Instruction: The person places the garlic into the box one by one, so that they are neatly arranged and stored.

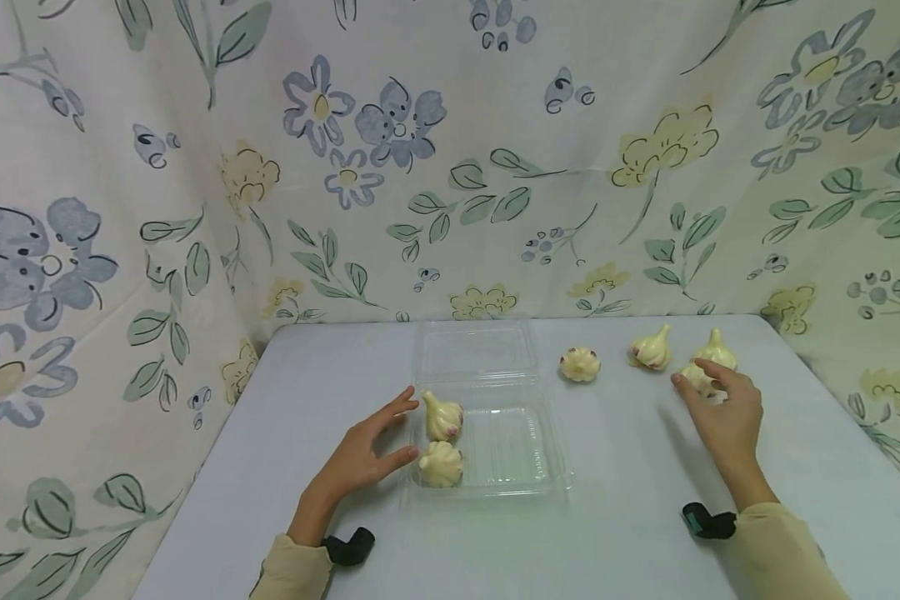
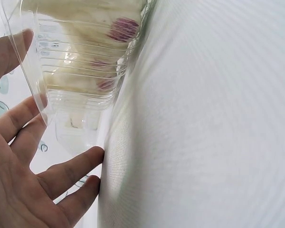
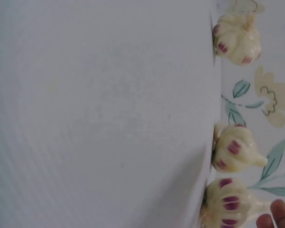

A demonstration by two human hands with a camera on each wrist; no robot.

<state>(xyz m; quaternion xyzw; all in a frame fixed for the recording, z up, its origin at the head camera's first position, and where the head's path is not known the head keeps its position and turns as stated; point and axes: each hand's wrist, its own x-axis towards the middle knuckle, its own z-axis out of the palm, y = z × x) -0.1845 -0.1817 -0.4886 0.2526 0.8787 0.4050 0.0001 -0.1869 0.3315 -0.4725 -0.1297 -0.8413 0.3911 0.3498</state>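
Observation:
My left hand (image 1: 363, 450) is beside the clear plastic clamshell box (image 1: 506, 492), fingers spread and fingertips at its left wall. In the left wrist view, fingers (image 2: 69, 173) reach down to the tabletop near the box. Two garlic bulbs, one toward the back (image 1: 444, 417) and one toward the front (image 1: 441, 464), lie along the box's left side. At the right, my right hand (image 1: 727, 417) has thumb and forefinger apart around a near garlic bulb (image 1: 696, 380). Right fingertips (image 3: 280, 211) show beside a bulb's stem in the right wrist view; contact is unclear.
Behind the right hand stands another garlic bulb (image 1: 717, 348). Farther left are a stem-up bulb (image 1: 651, 350) and one on its side (image 1: 579, 365). The box's lid (image 1: 476, 350) lies open toward the back. A floral cloth (image 1: 495, 208) hangs behind the white table (image 1: 630, 517).

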